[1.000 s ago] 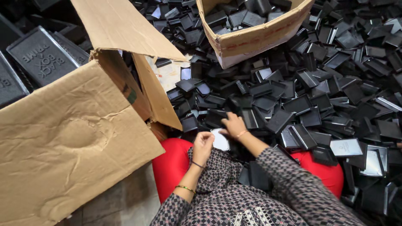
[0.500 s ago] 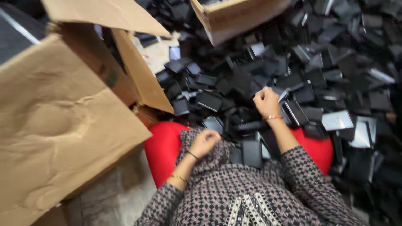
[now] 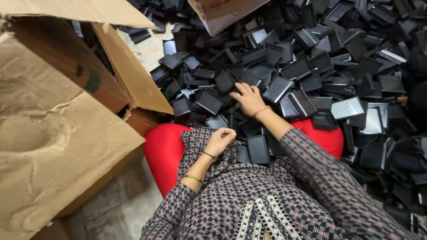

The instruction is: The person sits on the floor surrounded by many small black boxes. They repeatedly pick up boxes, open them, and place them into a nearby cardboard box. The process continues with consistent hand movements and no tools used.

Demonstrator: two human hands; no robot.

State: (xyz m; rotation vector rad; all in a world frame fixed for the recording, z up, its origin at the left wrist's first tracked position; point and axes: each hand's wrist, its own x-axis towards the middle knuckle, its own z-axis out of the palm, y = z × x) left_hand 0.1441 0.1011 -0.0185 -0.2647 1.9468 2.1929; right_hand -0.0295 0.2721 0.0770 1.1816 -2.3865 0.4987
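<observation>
The right hand [image 3: 249, 98] has reached further out over the heap of black trays [image 3: 311, 66]: a second ago it lay near the lap, half a second ago it was lifted mid-way, and now it rests flat, fingers spread, on the pile. The left hand [image 3: 220, 140] has sunk from a raised curl to a loose fist on the lap (holding nothing that can be made out). The view has swung left, so the upper box [image 3: 222, 15] is nearly cropped out.

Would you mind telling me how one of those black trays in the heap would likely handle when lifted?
The black tray near the right hand looks thin-walled and rigid, so probably light and stiff. Its glossy surface may be slippery. Lying loosely in the heap, neighbours would likely slide when it moves.
</observation>
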